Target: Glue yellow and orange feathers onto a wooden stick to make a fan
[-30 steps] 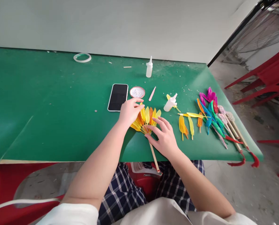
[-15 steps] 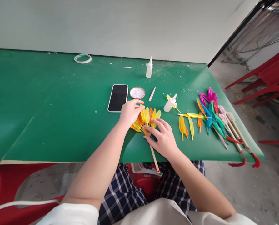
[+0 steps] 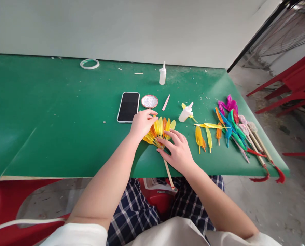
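A fan of yellow and orange feathers (image 3: 161,125) lies near the table's front edge, its wooden handle (image 3: 168,172) pointing toward me past the edge. My left hand (image 3: 142,123) reaches over the fan's upper left side, thumb and fingertips closed on a yellow feather's tip. At the fan's base, where the quills meet, my right hand (image 3: 178,148) rests with thumb and index finger pressing on the fan and its other fingers curved over the right-hand feathers. Parts of the fan's left and right feathers are hidden under my hands.
Beyond my hands are a phone (image 3: 128,107), a small dish of glittery bits (image 3: 149,101), pink tweezers (image 3: 166,102) and two white glue bottles (image 3: 162,74). Loose yellow feathers (image 3: 199,137) lie rightward, then colored feathers (image 3: 230,124) and tasselled sticks (image 3: 260,147). A tape roll (image 3: 89,64) sits back left.
Almost nothing differs. Both hands stay on the fan in the same places, and the view has shifted very slightly.
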Available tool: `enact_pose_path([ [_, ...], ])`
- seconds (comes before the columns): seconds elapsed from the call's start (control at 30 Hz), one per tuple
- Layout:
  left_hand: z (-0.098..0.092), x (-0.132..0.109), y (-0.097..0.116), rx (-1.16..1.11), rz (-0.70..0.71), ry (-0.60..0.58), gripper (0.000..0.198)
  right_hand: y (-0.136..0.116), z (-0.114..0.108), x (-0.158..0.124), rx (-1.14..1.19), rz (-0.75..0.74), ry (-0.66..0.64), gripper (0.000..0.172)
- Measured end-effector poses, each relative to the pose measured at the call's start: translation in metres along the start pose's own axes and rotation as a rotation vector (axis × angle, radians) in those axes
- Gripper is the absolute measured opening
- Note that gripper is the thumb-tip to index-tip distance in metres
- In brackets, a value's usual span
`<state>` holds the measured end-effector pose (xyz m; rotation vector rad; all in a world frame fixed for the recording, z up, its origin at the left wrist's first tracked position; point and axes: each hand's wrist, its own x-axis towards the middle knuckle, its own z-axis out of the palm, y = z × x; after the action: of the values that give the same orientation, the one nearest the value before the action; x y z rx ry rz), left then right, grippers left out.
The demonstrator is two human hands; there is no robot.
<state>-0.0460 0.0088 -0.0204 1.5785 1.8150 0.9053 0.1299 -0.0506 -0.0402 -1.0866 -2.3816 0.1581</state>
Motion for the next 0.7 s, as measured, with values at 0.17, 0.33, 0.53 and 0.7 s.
enact_pose_path([
  [0.17,-0.0005,0.0004,-0.0007,0.001,0.016,0.003,0.023,-0.0003,0.0006,0.0003,0.004,0.002,-0.003,0.03],
  [0.33,-0.0063,0.0042,-0.0049,-0.04,0.044,0.103,0.028,0.0002,0.0007,-0.0003,0.009,-0.002,0.003,0.03],
  [0.53,-0.0089,0.0046,-0.0041,-0.047,0.055,0.045,0.03,0.0002,0.0006,-0.001,0.022,-0.012,0.002,0.031],
  [0.7,-0.005,0.0009,0.002,0.054,0.069,-0.044,0.036,-0.0002,0.0002,-0.0009,0.025,-0.007,-0.008,0.031],
])
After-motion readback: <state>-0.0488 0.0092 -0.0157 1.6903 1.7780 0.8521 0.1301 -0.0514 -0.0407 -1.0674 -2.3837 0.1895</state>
